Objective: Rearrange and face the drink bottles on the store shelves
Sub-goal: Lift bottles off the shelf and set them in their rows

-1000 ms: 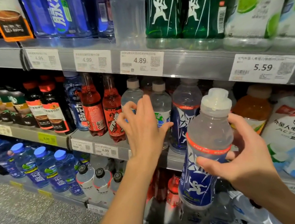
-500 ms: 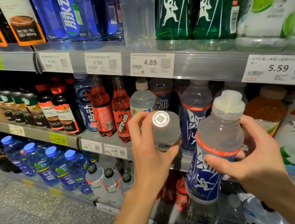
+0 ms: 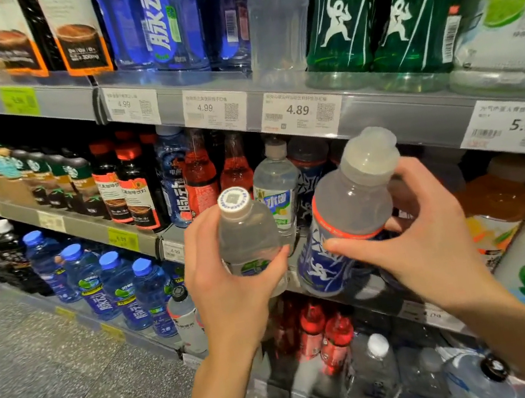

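My left hand (image 3: 221, 275) grips a clear bottle with a white cap (image 3: 246, 236) by its body, tilted toward me in front of the middle shelf. My right hand (image 3: 424, 241) holds a blue-labelled bottle with a wide frosted cap (image 3: 351, 218), leaning left, just right of the first. Behind them on the middle shelf stand another clear bottle with a green-and-white label (image 3: 275, 189) and a dark blue-labelled bottle (image 3: 310, 170).
The middle shelf (image 3: 85, 225) carries coffee bottles, red drinks (image 3: 200, 178) and an orange drink (image 3: 495, 205). Green bottles (image 3: 337, 12) and blue bottles stand on the upper shelf (image 3: 378, 110) with price tags. Blue-capped bottles (image 3: 112, 286) fill the lower shelf. Speckled floor lies left.
My left hand took the clear white-capped bottle off the middle shelf and drew it toward me. My right hand kept hold of the blue-labelled bottle, which shifted little.
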`<state>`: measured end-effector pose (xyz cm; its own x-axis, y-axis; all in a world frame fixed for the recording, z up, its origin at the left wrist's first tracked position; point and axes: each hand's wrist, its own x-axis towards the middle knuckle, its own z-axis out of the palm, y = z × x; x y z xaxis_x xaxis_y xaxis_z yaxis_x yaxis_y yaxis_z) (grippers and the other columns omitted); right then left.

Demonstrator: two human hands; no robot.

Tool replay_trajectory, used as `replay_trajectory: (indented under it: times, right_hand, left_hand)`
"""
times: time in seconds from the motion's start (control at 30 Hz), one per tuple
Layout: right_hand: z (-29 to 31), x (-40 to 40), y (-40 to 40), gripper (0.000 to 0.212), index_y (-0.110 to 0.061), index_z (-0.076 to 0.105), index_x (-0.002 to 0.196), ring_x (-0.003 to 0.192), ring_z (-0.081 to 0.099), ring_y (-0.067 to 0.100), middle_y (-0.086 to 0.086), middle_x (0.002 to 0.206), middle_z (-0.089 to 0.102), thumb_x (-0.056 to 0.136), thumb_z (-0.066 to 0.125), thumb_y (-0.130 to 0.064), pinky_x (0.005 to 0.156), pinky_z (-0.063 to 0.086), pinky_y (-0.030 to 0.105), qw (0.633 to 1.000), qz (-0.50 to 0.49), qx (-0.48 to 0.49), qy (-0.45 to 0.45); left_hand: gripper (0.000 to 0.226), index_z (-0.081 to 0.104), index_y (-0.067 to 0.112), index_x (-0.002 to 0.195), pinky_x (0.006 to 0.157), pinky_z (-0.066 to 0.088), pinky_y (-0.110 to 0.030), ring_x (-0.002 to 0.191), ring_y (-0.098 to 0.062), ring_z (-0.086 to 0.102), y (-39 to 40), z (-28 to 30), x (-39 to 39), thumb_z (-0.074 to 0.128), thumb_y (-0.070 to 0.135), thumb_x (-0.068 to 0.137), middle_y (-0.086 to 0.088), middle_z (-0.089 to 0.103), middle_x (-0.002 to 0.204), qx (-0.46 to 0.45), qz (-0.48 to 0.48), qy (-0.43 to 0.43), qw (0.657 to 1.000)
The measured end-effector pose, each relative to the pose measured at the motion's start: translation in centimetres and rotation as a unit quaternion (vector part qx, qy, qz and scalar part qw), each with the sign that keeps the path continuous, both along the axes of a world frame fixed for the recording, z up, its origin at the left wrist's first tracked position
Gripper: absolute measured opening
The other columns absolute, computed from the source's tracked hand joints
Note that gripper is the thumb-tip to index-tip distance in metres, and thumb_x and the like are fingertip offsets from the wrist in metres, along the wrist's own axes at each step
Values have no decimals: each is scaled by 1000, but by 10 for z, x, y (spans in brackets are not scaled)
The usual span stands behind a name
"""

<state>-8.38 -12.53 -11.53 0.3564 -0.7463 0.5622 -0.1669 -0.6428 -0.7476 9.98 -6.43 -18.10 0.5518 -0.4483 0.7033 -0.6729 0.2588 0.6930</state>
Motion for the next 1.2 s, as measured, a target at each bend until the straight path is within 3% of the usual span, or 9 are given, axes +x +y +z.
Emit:
replay_trajectory:
  times: [0.2,0.37,0.43,0.53,0.7,0.77,0.93,1.1,1.2]
  right_hand:
    - [-2,22,-14,76,-30,53,123,113,60,0,-20,120,63,60,94,-23,87,49,11,999,-5,-33,0]
    - [-15,30,-30,74,-28,53,126,115,59,15,-6,123,59,64,93,-25,91,54,43,995,-37,-74,57]
    - [-19,32,-34,73,-27,52,125,114,59,17,-4,121,59,65,92,-23,90,53,46,995,-44,-70,60]
    - [-19,39,-38,70,-25,51,123,110,57,18,-4,116,59,64,88,-19,88,51,38,993,-66,-56,78]
    - [-13,54,-45,58,-23,42,105,93,38,1,2,104,51,67,86,-17,74,34,2,983,-119,-39,136]
    - [-9,58,-46,55,-19,41,102,87,31,3,2,101,46,70,85,-16,69,32,9,976,-144,-43,160]
    - [0,62,-51,51,-14,45,115,103,53,34,12,105,56,79,80,-23,74,35,31,943,-187,-79,263]
    - [23,67,-50,50,-18,39,89,101,57,41,14,103,60,79,83,-38,70,35,34,899,-228,-72,368]
    - [27,69,-51,48,-14,50,89,100,60,42,14,103,65,76,83,-46,70,37,34,888,-236,-83,386]
  left_hand:
    - [76,59,4,125,100,45,-28,115,-20,55,7,-1,7,95,17,60,-8,58,120,14,10,-9,1000]
    - [78,58,6,126,100,44,-29,116,-22,55,8,-3,9,96,17,58,-8,58,121,18,10,-11,1000]
    - [78,59,5,126,101,44,-28,115,-21,54,6,-3,10,96,16,58,-7,58,121,16,10,-18,1000]
    - [77,59,5,124,101,44,-28,115,-20,54,3,-2,8,96,14,58,-4,58,121,9,5,-30,999]
    - [76,59,7,125,102,41,-25,116,-18,53,0,-2,5,96,13,59,3,54,121,1,-9,-33,999]
    - [77,59,8,125,101,41,-25,115,-19,54,-1,-2,4,96,14,59,3,55,121,2,-14,-32,999]
    - [76,59,9,125,100,43,-26,115,-21,55,-2,-3,5,96,16,59,0,57,120,8,-12,-20,1000]
    - [76,59,10,125,99,44,-30,115,-21,55,-2,-3,4,96,16,59,0,57,121,14,-13,-17,1000]
    - [75,59,11,125,99,44,-29,115,-20,55,-2,-3,4,95,18,60,2,57,121,16,-19,-19,1000]
